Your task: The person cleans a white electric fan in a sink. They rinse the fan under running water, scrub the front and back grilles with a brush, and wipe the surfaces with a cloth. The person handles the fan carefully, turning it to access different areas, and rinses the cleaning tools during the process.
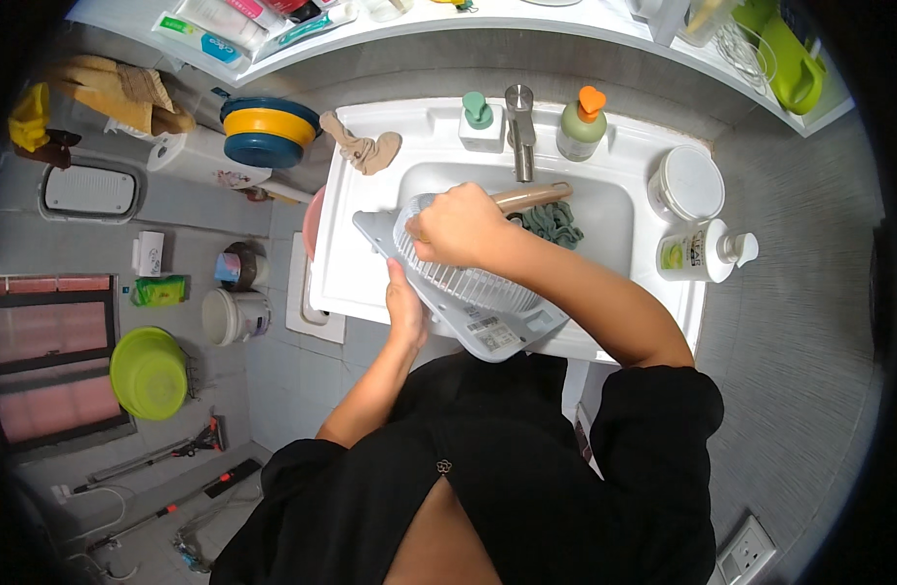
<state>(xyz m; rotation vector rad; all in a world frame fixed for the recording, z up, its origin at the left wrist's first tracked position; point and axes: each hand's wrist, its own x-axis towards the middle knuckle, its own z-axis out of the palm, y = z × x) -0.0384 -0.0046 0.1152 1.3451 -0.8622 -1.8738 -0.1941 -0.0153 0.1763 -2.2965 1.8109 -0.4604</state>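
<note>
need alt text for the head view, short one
Over a white bathroom sink, the left hand holds a grey plastic dustpan-shaped tray from below while the right hand presses on its white ribbed insert. A wooden-handled brush lies in the basin.

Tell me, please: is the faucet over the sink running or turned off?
Apparently off: no water stream shows below the faucet. The right hand and the grey dish rack hide part of the sink.

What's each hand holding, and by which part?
Left hand supports the grey ribbed tray from beneath its near edge. Right hand is closed on a wooden-handled brush; grip on the handle, head hidden.
</note>
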